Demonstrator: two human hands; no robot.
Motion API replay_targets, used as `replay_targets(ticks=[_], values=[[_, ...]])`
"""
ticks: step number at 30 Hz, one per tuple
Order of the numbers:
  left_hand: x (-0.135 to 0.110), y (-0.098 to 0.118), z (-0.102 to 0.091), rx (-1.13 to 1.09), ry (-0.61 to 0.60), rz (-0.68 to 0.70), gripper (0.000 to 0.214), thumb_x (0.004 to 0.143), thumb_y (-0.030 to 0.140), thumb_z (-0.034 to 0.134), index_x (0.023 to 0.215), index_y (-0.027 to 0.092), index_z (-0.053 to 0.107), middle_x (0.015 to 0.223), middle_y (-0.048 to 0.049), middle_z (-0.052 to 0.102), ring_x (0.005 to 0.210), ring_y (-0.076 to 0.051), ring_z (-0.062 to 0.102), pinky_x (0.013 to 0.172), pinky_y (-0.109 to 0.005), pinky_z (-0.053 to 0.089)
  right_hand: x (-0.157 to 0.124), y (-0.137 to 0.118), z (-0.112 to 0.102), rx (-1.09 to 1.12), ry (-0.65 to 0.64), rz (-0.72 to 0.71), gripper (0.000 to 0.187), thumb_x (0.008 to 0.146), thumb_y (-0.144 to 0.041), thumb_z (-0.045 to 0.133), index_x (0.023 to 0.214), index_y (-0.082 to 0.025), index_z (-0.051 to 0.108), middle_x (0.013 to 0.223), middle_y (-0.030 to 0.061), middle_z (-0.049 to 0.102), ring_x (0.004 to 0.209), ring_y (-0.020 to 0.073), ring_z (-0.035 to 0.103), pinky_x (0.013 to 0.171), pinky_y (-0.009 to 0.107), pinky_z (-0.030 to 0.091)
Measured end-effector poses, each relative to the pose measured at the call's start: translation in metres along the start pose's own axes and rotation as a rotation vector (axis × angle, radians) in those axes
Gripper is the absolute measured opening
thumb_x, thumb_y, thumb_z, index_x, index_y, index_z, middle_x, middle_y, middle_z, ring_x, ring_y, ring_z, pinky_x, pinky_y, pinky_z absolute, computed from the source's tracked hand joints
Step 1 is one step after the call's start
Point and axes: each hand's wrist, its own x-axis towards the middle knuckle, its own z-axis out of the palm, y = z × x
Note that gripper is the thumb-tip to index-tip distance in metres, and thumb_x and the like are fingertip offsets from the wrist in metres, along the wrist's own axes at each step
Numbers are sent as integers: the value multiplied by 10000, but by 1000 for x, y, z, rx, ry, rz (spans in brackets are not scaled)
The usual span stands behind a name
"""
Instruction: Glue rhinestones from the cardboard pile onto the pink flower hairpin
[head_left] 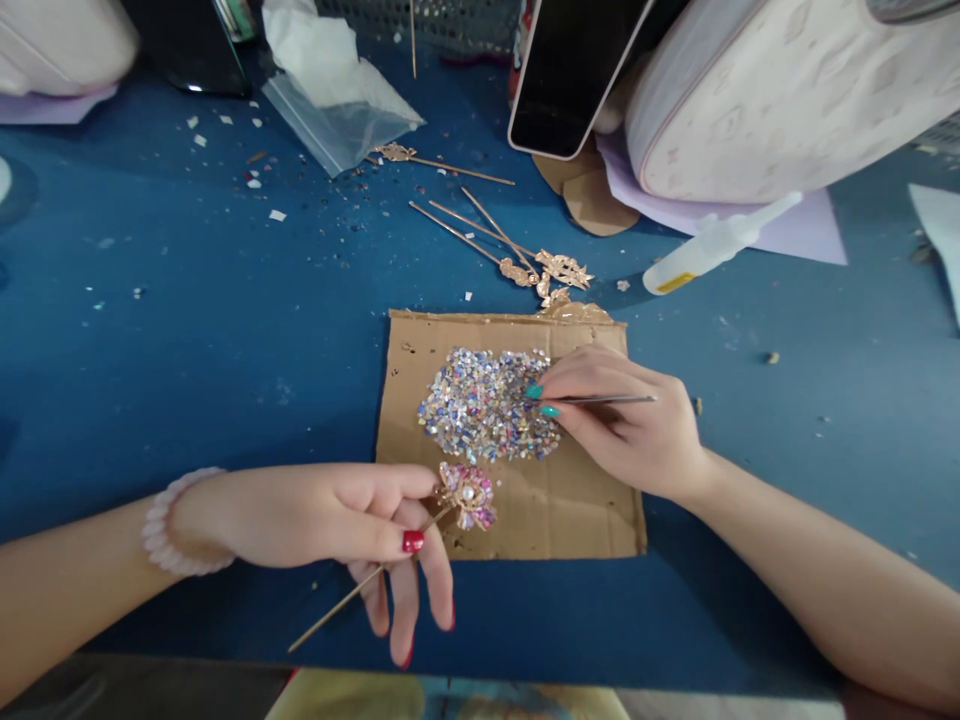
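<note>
My left hand [360,520] pinches the gold stem of a hairpin [466,496] between thumb and fingers. Pink and purple stones and a white pearl cover the hairpin's head, which sits over the lower part of a cardboard sheet [585,510]. My right hand [626,420] grips a thin metal tool, maybe tweezers [611,399], lying almost level. Its tip is at the right side of a pile of small glittering rhinestones [484,405] on the cardboard; whether it holds a stone is too small to see.
Several bare gold hairpins [555,268] lie beyond the cardboard. A glue bottle [701,258] rests at the right, near a phone [574,75] leaning upright and a large pale case [787,100]. A plastic bag [337,115] and scattered flakes lie at the back left of the blue table [187,330].
</note>
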Motion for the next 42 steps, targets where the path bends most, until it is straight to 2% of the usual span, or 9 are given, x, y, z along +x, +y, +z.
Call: replay_targets(ticks=[8,14,22,32,42], values=[[-1,-1,1,8,4,1,175,1048,311,536,1179,195,522,1135,-124,730,831,-176,763,716,-259,568,0,0,0,12,5,6,158,939,-94,578,936,-221,672,824,38,739,803,188,728,734,358,610],[-1,0,1,6,-9,0,171,1057,345,534,1152,208,499,1137,-111,728,847,-157,764,769,-256,576,-1,1,0,55,-43,-64,143,938,-85,593,943,-214,655,830,43,755,821,193,731,761,381,613],[-1,1,1,16,-4,-11,178,1046,356,555,1117,199,508,1144,-123,721,842,-168,762,767,-271,583,-1,-1,0,17,5,18,176,937,-78,573,944,-220,677,862,46,752,828,194,732,756,365,606],[-1,3,3,16,-7,-10,149,1075,305,511,1176,195,508,1145,-107,720,847,-138,768,769,-227,566,-2,0,0,8,-14,4,173,935,-61,581,951,-209,669,874,59,750,837,198,733,764,371,610],[-3,3,3,32,-11,-15,193,1068,367,526,1157,197,506,1156,-116,720,847,-141,765,759,-228,564,-2,0,0,-3,-14,-22,180,941,-60,574,956,-214,668,875,59,751,851,208,738,770,384,614]])
